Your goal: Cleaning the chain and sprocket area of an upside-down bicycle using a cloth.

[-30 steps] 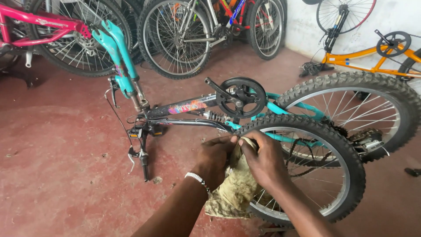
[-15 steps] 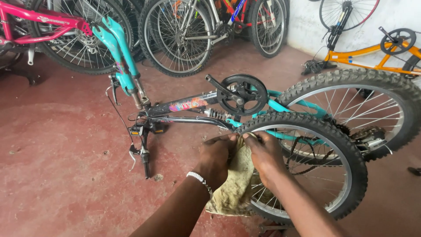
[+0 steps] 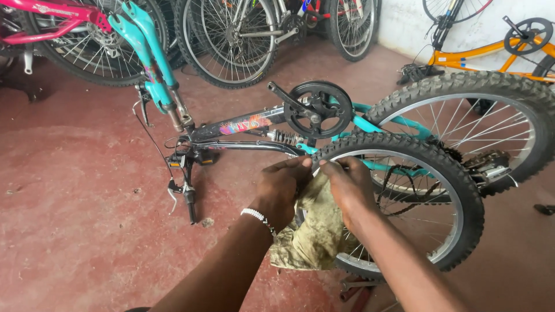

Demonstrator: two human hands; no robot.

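Pinching dirty rag [image 3: 312, 234] w/ both grips, left hand [image 3: 281, 188] & right hand [image 3: 347, 188], against front wheel [image 3: 457, 190].

bare floor [image 3: 75, 231] left; wheel [image 3: 439, 173], frame [image 3: 243, 124] block right

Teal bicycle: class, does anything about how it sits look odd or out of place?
Yes. The teal bicycle rests upside down, handlebar on the red floor, crank upward. A loose front wheel stands beside it, with a dirty rag draped over.

Both hands [image 3: 315, 185] hide the rag's [image 3: 309, 237] top edge and rim beneath.
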